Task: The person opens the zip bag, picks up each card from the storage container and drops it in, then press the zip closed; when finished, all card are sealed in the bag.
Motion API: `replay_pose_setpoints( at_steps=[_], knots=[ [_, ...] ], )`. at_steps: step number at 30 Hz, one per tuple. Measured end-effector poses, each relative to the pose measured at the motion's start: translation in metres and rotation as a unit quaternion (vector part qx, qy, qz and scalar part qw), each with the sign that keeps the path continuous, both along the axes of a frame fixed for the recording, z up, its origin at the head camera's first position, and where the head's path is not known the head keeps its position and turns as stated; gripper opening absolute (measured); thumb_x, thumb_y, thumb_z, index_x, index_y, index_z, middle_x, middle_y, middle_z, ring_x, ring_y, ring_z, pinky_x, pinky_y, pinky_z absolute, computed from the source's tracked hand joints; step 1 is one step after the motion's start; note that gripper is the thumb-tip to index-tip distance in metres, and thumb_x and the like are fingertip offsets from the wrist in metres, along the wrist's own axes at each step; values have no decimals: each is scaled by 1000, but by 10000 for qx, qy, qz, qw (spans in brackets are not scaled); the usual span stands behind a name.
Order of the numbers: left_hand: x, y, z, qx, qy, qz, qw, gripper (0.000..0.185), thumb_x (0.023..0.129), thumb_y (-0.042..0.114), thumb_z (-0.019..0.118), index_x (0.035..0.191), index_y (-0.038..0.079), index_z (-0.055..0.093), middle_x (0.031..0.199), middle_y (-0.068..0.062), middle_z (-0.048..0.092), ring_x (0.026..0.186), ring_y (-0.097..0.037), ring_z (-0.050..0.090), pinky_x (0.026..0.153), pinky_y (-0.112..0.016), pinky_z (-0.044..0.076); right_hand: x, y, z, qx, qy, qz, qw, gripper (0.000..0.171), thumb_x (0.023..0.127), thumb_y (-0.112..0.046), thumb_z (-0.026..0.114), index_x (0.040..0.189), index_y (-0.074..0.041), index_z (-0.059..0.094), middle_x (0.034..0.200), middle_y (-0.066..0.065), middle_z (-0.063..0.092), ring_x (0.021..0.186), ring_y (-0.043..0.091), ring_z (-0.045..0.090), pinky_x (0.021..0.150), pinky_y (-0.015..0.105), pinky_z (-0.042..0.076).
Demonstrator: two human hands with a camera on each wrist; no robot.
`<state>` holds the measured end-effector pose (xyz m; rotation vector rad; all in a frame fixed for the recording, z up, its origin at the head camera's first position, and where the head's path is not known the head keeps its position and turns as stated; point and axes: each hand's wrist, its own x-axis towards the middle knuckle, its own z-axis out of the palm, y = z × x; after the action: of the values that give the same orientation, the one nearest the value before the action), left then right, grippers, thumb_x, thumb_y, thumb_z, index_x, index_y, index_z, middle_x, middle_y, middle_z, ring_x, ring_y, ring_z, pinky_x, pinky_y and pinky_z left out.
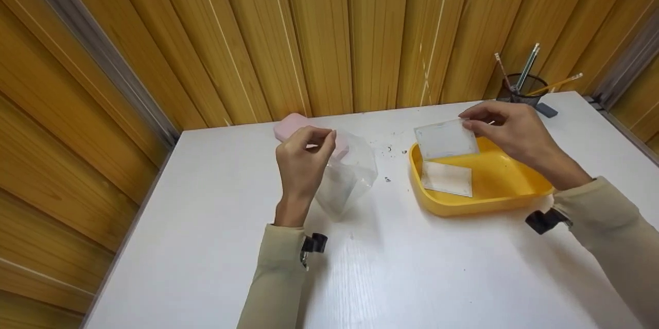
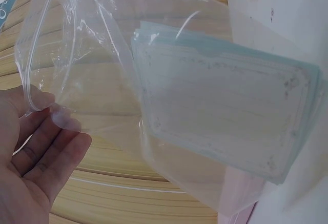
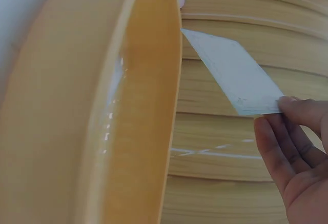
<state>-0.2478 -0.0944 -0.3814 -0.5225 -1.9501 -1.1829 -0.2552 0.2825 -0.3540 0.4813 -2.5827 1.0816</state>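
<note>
My left hand pinches the rim of a clear zip bag between thumb and fingers. Inside the bag lies a stack of pale cards with blue-green edges and a printed border, plainest in the left wrist view. With thumb and fingertips, my right hand holds a white card by one corner, tilted over the left part of a yellow tray. Another white card rests in that tray, leaning toward its left end.
A pink box-like object stands behind the bag, partly hidden by it. At the back right is a black mesh cup with several pencils, beside a dark grey block. Small dark bits lie between bag and tray. A wood-patterned wall borders the white table.
</note>
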Motion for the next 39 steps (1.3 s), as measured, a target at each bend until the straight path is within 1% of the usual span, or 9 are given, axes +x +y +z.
replay_pose_setpoints(
  at_steps=[5, 9, 12, 16, 23, 30, 39],
  knots=[
    [0, 1, -1, 3, 25, 28, 10000, 5, 94, 4, 79, 91, 0, 78, 87, -8, 77, 76, -19, 75, 69, -26, 63, 7, -13, 11, -344, 340, 108, 9988, 20, 99, -6, 75, 119, -3, 78, 112, 17, 76, 83, 0, 69, 75, 9, 54],
    [0, 1, -1, 18, 75, 10, 10000, 4, 93, 3, 79, 90, 0, 78, 86, -8, 77, 76, -19, 75, 69, -26, 63, 13, -23, 20, -450, 506, 69, 9977, 21, 97, -5, 78, 118, -3, 77, 107, 15, 77, 82, 1, 70, 74, 10, 54],
    [-1, 1, -2, 24, 104, -10, 9999, 4, 93, 2, 78, 89, 1, 78, 86, -8, 78, 75, -19, 76, 69, -27, 63, 17, -31, 28, -528, 614, 68, 9967, 22, 95, -5, 80, 116, -2, 77, 106, 13, 77, 83, 1, 70, 75, 10, 55],
    [-1, 0, -3, 15, 106, 5, 9999, 4, 93, 3, 78, 90, 1, 78, 86, -8, 78, 75, -19, 75, 69, -26, 63, 22, -42, 37, -695, 799, 199, 9942, 20, 94, -1, 80, 114, 0, 77, 105, 10, 77, 84, 2, 72, 78, 11, 56],
    [-2, 0, -4, -19, 55, 5, 10000, 6, 94, 5, 79, 90, 0, 78, 87, -7, 78, 76, -18, 75, 70, -26, 63, 30, -61, 50, -875, 1164, 446, 9883, 18, 92, 4, 80, 111, 2, 78, 102, 6, 77, 82, 5, 73, 76, 13, 57],
    [-2, -1, -3, -11, -32, 24, 10000, 5, 94, 5, 79, 91, 1, 79, 87, -7, 78, 76, -18, 75, 71, -26, 63, 34, -76, 58, -1007, 1183, 685, 9855, 19, 91, 3, 81, 110, 1, 79, 101, 6, 78, 81, 8, 73, 74, 15, 58],
    [-2, -1, -2, -28, 51, 5, 10000, 5, 94, 4, 78, 91, 1, 79, 87, -7, 78, 76, -18, 75, 70, -27, 63, 34, -96, 58, -913, 1018, 968, 9859, 17, 92, 0, 81, 109, -2, 79, 101, 6, 78, 80, 8, 72, 73, 15, 58]
  ],
)
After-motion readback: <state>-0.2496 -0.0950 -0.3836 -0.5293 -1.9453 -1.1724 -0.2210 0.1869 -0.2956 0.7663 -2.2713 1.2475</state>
